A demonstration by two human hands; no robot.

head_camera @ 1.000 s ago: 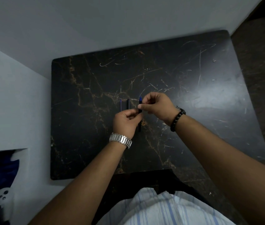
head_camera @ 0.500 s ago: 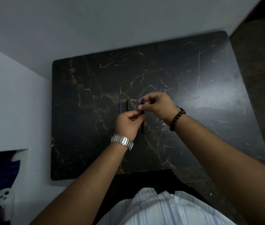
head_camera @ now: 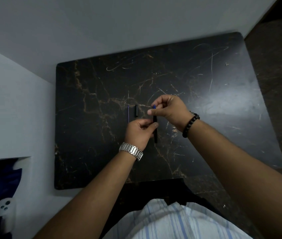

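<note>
A black pen barrel [head_camera: 155,133] with a blue end stands nearly upright in the picture above the dark marble table [head_camera: 91,152]. My left hand [head_camera: 139,131], wearing a metal watch, pinches the barrel at its middle. My right hand [head_camera: 168,109], with a bead bracelet at the wrist, pinches the blue top end. On the table to the left lie a thin blue refill [head_camera: 128,113] and a short black pen piece [head_camera: 136,110], side by side and apart from both hands.
The table sits in a corner against grey walls at the back and left. Dark floor runs along its right side. A white controller [head_camera: 4,207] rests low at the left by a dark blue recess.
Both hands with the pen have drifted slightly to the right and the barrel shows more below my left hand. The refill and the black piece lie where they were.
</note>
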